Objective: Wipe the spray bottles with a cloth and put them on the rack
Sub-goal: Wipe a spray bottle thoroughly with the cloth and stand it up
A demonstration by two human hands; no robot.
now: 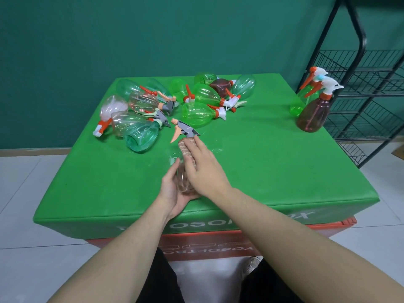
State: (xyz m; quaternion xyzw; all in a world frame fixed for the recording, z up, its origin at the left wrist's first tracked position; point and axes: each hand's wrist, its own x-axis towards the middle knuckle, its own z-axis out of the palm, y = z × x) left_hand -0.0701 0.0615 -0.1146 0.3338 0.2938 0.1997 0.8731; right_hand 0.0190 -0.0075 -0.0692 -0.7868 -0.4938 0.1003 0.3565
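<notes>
Here the left hand curls under the base of a clear pink spray bottle and holds it above the green table. The right hand lies on top, fingers fairly straight, pressing a pinkish cloth on the bottle. Farther back many spray bottles lie in a heap. Two more bottles stand near the black wire rack.
</notes>
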